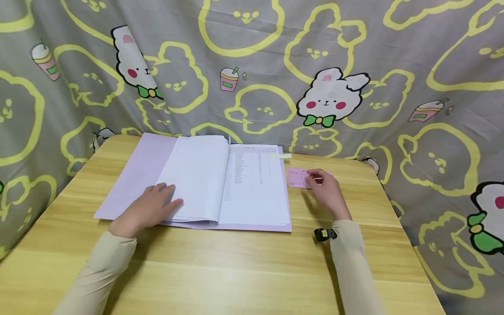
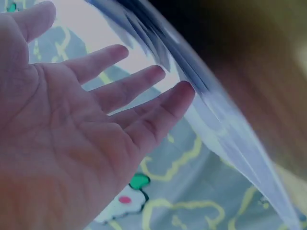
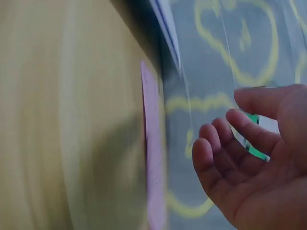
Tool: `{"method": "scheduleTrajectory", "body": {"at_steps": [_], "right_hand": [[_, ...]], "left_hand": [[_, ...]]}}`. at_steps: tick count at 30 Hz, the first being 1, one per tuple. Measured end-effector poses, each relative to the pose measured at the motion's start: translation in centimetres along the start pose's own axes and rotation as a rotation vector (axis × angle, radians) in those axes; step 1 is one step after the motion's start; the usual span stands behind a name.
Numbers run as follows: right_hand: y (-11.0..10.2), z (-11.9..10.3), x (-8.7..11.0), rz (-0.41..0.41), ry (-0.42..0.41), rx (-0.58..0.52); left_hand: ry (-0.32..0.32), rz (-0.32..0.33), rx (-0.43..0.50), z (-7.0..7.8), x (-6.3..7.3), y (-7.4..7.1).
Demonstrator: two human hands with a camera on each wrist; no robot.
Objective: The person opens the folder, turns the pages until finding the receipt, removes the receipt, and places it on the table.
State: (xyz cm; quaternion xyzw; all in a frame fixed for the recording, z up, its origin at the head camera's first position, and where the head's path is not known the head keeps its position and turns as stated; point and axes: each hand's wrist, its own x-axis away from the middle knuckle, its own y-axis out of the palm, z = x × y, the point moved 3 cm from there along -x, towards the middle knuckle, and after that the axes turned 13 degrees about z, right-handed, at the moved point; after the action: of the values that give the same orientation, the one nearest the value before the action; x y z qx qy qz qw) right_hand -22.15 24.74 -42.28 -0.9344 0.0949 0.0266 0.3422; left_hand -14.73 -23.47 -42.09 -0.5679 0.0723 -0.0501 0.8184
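A lilac folder [image 1: 147,159] lies spread on the table with white sheets in it. The left page [image 1: 198,175] looks blank, while the right page [image 1: 253,205] carries a printed table. My left hand [image 1: 147,208] is at the left page's lower left part, fingers extended; the left wrist view shows its fingertips close to the sheets, contact unclear. Right of the folder lies a pink sheet of note paper [image 1: 296,178] with lines of writing. Over its right part hovers my right hand [image 1: 327,190], fingers loosely bent and apart from the paper in the right wrist view.
A pale yellow-green tab [image 1: 281,155] sticks out from the right page's edge. The wooden table [image 1: 236,271] ends at the back against a grey patterned curtain [image 1: 267,65]. A small black device [image 1: 323,235] sits at my right wrist.
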Motion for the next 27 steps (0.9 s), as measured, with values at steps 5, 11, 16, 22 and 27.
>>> {"method": "scheduleTrajectory", "body": {"at_steps": [5, 11, 16, 22, 27], "right_hand": [[0.9, -1.1, 2.8, -0.157, -0.165, 0.091], [1.6, -0.5, 5.9, -0.248, -0.229, 0.155], [1.9, -0.4, 7.9, -0.291, -0.333, 0.227], [2.0, -0.7, 9.1, -0.290, -0.375, 0.258], [2.2, -0.9, 9.3, -0.274, -0.391, 0.296]], "left_hand": [[-0.070, 0.025, -0.024, -1.9, -0.1, -2.1], [-0.113, 0.067, -0.017, -4.7, 0.3, -4.5], [-0.156, 0.065, 0.041, -7.7, 0.8, -5.7], [-0.198, 0.028, 0.101, -10.6, 1.3, -6.3], [-0.219, 0.047, 0.127, -12.5, 1.9, -6.6]]}}
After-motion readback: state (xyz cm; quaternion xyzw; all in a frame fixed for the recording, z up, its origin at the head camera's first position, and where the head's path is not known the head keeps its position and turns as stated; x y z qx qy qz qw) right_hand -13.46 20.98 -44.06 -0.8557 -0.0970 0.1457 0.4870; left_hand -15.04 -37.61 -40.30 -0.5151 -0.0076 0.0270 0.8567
